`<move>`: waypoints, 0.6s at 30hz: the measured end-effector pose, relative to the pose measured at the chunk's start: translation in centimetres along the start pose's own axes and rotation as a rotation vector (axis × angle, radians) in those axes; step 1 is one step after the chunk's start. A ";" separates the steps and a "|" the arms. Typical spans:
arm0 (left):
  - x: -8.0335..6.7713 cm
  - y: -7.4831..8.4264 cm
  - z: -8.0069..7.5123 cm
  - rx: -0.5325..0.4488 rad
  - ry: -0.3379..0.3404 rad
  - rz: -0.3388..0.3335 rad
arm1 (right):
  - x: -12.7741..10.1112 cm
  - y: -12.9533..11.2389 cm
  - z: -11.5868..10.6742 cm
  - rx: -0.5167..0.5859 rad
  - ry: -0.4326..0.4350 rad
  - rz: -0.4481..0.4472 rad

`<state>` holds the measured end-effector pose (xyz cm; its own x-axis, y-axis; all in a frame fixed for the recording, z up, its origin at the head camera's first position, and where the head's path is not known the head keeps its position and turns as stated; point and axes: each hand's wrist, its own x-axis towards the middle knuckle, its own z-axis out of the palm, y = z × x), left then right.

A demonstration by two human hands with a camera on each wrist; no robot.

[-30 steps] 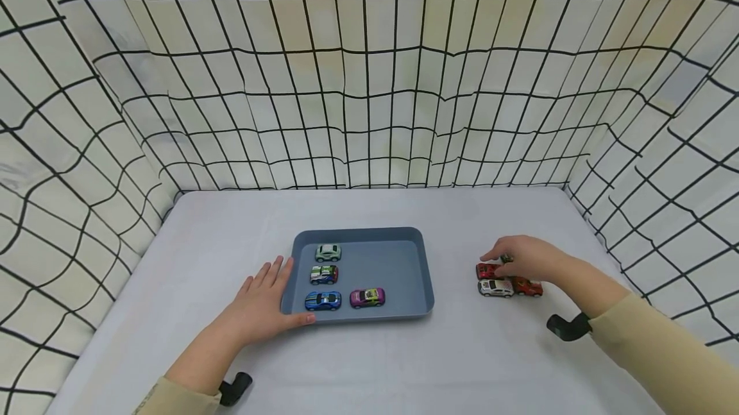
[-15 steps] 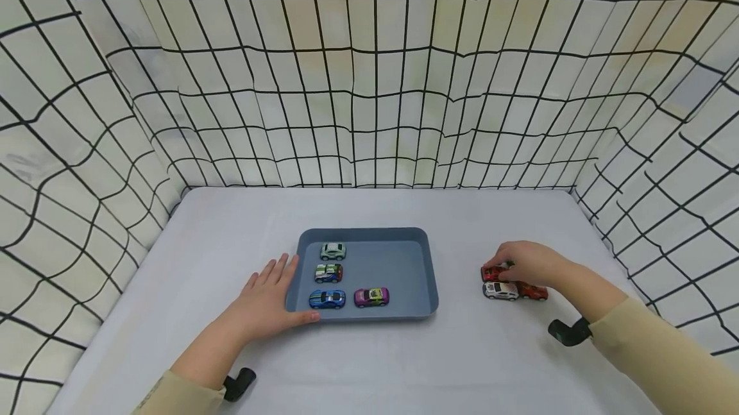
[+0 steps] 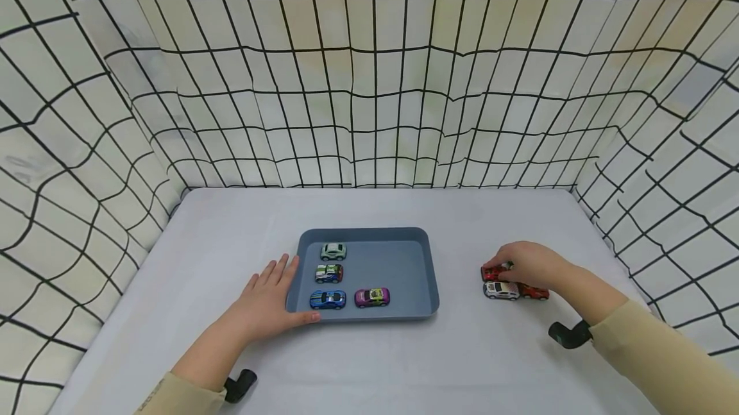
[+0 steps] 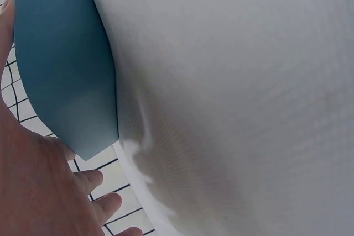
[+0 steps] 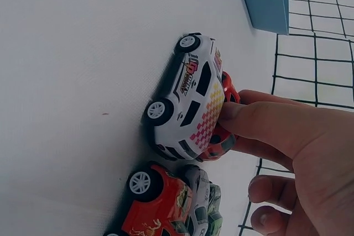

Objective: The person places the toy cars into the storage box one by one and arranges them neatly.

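Head view: a person's left hand (image 3: 267, 303) lies flat, fingers straight, against the left wall of a blue tray (image 3: 430, 274) at the middle of the desk (image 3: 369, 364); the tray carries a pale green car (image 3: 333, 251), a green-and-white car (image 3: 329, 272), a blue car (image 3: 327, 299) and a purple car (image 3: 372, 297); near the desk's right edge the right hand (image 3: 528, 264) curls over a red car (image 3: 492, 272), with a white car (image 3: 501, 290) and an orange-red car (image 3: 534, 292) touching just in front; lifting may well nudge these neighbours so they roll; the knuckles hide the fingertips.

Left wrist view: only the tray's outer wall (image 4: 61, 64) and the palm show; its cars are out of sight.

Right wrist view: the thumb (image 5: 260, 125) presses on the red car (image 5: 224, 117), which is mostly hidden behind the white car (image 5: 188, 95); the hold looks like a narrow pinch, but the opposing fingers cannot be made out; a dark-green car (image 5: 207, 208) is cut off at the bottom edge.
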<state>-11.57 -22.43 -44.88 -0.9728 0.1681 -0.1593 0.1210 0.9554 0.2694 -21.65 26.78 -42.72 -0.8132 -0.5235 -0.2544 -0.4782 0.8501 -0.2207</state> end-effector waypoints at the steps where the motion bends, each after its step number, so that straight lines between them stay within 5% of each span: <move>1: 0.0 0.0 0.0 0.001 0.000 -0.001 | 0.0 0.0 0.0 -0.002 0.001 -0.001; 18: 0.0 -0.1 0.1 0.000 -0.003 0.002 | 0.3 0.3 0.5 0.004 0.026 -0.013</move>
<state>-11.56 -22.47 -44.94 -0.9719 0.1710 -0.1618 0.1231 0.9550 0.2698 -21.84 26.82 -43.28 -0.8153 -0.5324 -0.2275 -0.4873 0.8432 -0.2271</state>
